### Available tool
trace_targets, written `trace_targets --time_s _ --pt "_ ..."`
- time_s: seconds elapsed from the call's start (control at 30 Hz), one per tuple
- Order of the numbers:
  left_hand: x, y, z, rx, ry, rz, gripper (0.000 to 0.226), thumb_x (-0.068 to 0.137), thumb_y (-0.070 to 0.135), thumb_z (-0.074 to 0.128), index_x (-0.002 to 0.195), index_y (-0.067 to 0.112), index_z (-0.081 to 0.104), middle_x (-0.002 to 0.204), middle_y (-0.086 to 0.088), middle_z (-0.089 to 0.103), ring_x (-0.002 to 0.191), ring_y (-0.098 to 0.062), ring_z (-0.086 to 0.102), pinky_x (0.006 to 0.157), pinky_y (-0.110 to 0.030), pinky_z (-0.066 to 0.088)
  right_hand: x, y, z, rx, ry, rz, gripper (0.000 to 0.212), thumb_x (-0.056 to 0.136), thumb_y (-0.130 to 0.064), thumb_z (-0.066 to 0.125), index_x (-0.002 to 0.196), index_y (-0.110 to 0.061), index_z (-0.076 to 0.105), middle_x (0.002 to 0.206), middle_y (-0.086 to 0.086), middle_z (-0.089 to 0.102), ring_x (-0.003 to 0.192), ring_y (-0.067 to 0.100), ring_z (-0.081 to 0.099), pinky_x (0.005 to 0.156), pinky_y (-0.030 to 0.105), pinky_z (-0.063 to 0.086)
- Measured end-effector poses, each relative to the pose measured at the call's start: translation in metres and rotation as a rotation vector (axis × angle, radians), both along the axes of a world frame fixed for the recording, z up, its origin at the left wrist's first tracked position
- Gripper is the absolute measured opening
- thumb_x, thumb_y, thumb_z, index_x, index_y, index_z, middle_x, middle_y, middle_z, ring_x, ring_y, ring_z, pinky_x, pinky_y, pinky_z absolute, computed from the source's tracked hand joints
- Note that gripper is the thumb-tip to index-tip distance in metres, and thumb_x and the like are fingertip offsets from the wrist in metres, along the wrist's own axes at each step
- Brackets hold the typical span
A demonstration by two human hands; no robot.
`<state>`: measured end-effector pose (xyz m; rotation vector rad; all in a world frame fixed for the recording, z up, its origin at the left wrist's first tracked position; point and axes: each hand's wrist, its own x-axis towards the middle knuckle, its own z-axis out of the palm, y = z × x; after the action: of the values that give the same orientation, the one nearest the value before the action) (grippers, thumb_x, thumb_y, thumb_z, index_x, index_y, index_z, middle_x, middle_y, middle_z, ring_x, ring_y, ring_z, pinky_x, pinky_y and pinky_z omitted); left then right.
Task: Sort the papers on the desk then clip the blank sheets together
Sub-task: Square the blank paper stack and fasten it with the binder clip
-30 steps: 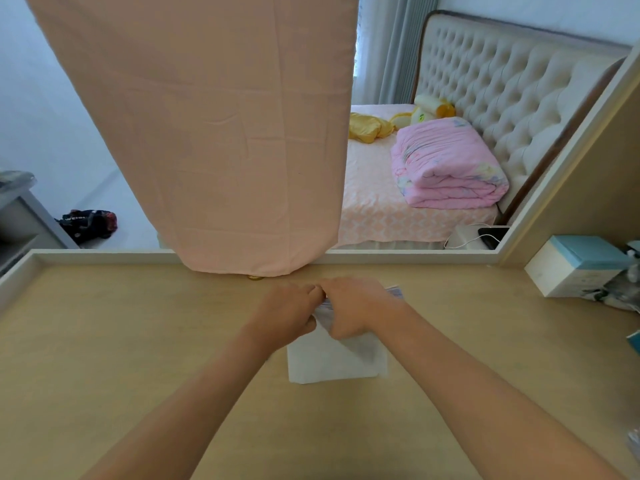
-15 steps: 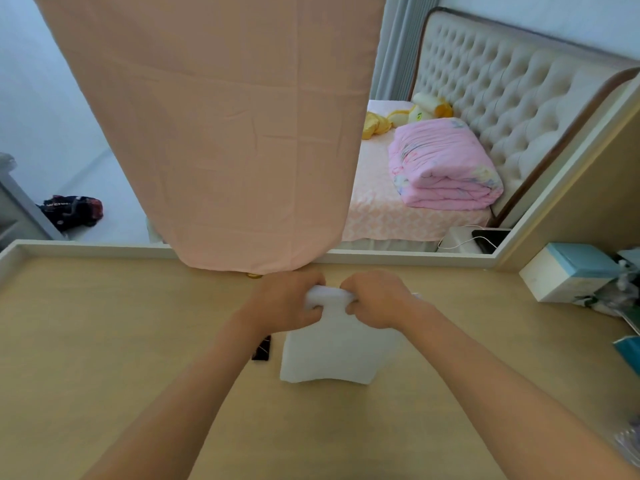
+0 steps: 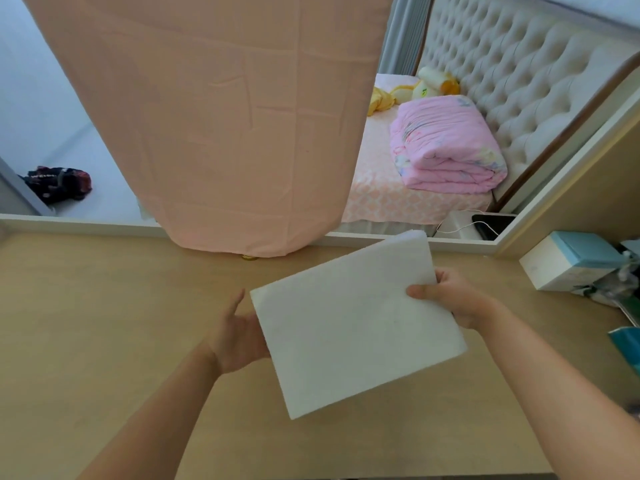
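**Blank sheets held above the counter, no clip in sight**

One white stack of blank sheets (image 3: 353,323) is held flat in the air over the wooden counter (image 3: 104,323), tilted so one corner points toward the far wall. The right hand (image 3: 450,299) has a closed grip on the stack's right edge, thumb on top. The left hand (image 3: 239,334) supports the left edge from beneath with its fingers loosely spread; whether it pinches the paper cannot be told. How many sheets are in the stack cannot be counted; it reads as one thick bundle. No printed papers and no clip are visible.

To do this step well, the edges should likely be tapped square on the counter before any clip goes on, keeping both hands at opposite sides so the sheets do not fan or slide.

Also visible: one pink cloth (image 3: 221,116) hanging at the back of the counter and one white-and-blue box (image 3: 568,261) at the right. Beyond the counter is one folded pink quilt (image 3: 446,147) on a bed.
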<state>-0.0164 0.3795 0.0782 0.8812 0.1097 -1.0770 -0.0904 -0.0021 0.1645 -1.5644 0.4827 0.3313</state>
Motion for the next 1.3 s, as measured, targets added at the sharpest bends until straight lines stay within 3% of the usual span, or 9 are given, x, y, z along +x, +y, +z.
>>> trace_targets --time_s 0.13,0.27,0.33,0.43,0.57,0.77,0.9,1.1,1.3 --pt "-0.023 -0.014 -0.035 -0.097 0.261 0.09 0.09 0.08 0.085 0.029 0.138 0.022 0.056 0.144 -0.01 0.052 0.134 -0.033 0.048 0.113 -0.052 0.03 -0.01 0.001 -0.047 0.06 0.172 -0.085 0.04 0.082 0.001 0.072 0.121 0.004 0.061 0.112 0.021 0.071 0.093 0.037 0.071 0.075 0.044 0.061" --pt "-0.029 -0.029 -0.051 0.278 0.037 0.029 0.048 0.092 0.036 0.059 0.135 0.013 0.057 0.126 -0.012 0.066 0.118 -0.033 0.062 0.105 -0.05 0.043 -0.022 0.019 -0.088 -0.046 0.291 -0.104 0.056 0.064 -0.01 0.079 0.116 0.001 0.063 0.102 0.015 0.074 0.081 0.028 0.074 0.063 0.033 0.058" --pt "-0.029 -0.035 -0.059 0.415 -0.032 0.004 0.059 0.08 0.015 0.07 0.136 0.014 0.051 0.12 -0.012 0.069 0.11 -0.033 0.066 0.095 -0.051 0.051 -0.025 0.034 -0.113 -0.179 0.332 -0.118 0.04 0.07 -0.013 0.079 0.108 -0.009 0.066 0.101 0.009 0.074 0.079 0.022 0.072 0.063 0.03 0.057" --pt "-0.031 -0.045 -0.07 0.642 -0.197 -0.028 0.059 0.069 0.008 0.062 0.127 0.017 0.055 0.112 -0.008 0.071 0.102 -0.031 0.068 0.092 -0.053 0.054 -0.03 0.052 -0.147 -0.397 0.356 -0.139 0.035 0.067 -0.022 0.069 0.101 -0.022 0.063 0.098 -0.001 0.072 0.085 0.021 0.069 0.076 0.037 0.058" --pt "-0.032 -0.055 -0.073 0.833 -0.304 0.077 0.047 0.075 -0.004 0.055 0.115 0.02 0.061 0.104 -0.004 0.071 0.093 -0.026 0.068 0.082 -0.047 0.058 -0.035 0.069 -0.156 -0.506 0.328 -0.148 0.038 0.071 -0.013 0.059 0.106 -0.028 0.053 0.094 -0.005 0.065 0.086 0.021 0.064 0.073 0.032 0.053" --pt "-0.031 -0.065 -0.045 0.8 -0.592 0.318 0.047 0.075 -0.002 0.061 0.104 0.035 0.06 0.101 0.005 0.069 0.092 -0.014 0.067 0.07 -0.029 0.053 -0.03 0.064 -0.135 -0.401 0.01 -0.397 0.043 0.081 0.0 0.064 0.115 -0.025 0.052 0.102 -0.003 0.064 0.088 0.018 0.062 0.069 0.027 0.045" --pt "-0.038 -0.079 -0.032 0.708 -0.629 0.559 0.046 0.076 -0.004 0.064 0.112 0.024 0.063 0.101 0.009 0.07 0.088 -0.002 0.067 0.066 -0.016 0.054 -0.029 0.056 -0.121 -0.26 -0.189 -0.575 0.044 0.08 0.006 0.068 0.114 -0.022 0.06 0.099 -0.01 0.068 0.087 0.0 0.064 0.07 0.018 0.048" --pt "-0.048 -0.078 -0.048 0.684 -0.651 0.583 0.043 0.071 0.01 0.073 0.108 0.027 0.06 0.096 0.017 0.068 0.09 -0.012 0.065 0.071 -0.024 0.053 -0.047 0.029 -0.147 -0.159 -0.186 -0.422 0.047 0.068 -0.002 0.069 0.112 -0.014 0.062 0.104 0.006 0.071 0.096 0.021 0.067 0.081 0.033 0.053" --pt "-0.051 -0.085 -0.043 0.541 -0.834 0.764 0.042 0.074 0.044 0.066 0.111 0.024 0.058 0.108 0.002 0.061 0.097 -0.017 0.06 0.078 -0.03 0.049 -0.046 0.022 -0.16 -0.199 -0.303 -0.33 0.052 0.062 -0.007 0.056 0.113 -0.012 0.063 0.104 0.005 0.07 0.09 0.009 0.067 0.076 0.025 0.051"
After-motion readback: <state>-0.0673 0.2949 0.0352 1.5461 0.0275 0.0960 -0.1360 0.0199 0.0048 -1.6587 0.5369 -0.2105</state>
